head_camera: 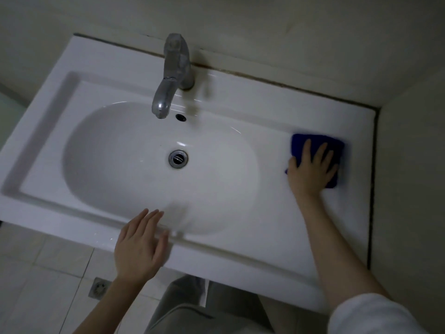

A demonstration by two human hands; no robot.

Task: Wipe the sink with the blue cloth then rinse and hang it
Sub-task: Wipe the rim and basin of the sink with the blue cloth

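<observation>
Here's the white sink (pixel 265 225), filling most of the view. Its long axis runs left to right and slants from the upper left down to the lower right. The back edge sits against the wall (pixel 240 20) and the right end is tucked into the corner. It's glossy and rectangular, with an oval basin sunk off-centre toward the left. That leaves a broad flat deck on the right.

Below it are pale floor tiles (pixel 36 273) and the person's grey trousers (pixel 183 309).

At the back stands the dull metal faucet (pixel 172 75), its spout pointing forward over the basin.

Now the hands. The left hand (pixel 139 247) is over the front rim with the palm down and the fingers straight. It holds nothing and is a little blurred, and I can't tell whether it touches the rim. The right hand (pixel 311 169) lies flat with the fingers spread and pointing toward the back corner, pressing down.

Under that palm is the blue cloth (pixel 299 144), on the right-hand deck and well clear of the basin. It's deep blue and folded into a roughly square pad, with its edges lined up with the sink's slant. With the hand on top, no clear long axis shows.

The round metal drain (pixel 178 159) sits in the basin floor, and the small dark overflow hole (pixel 180 117) is just under the spout.
</observation>
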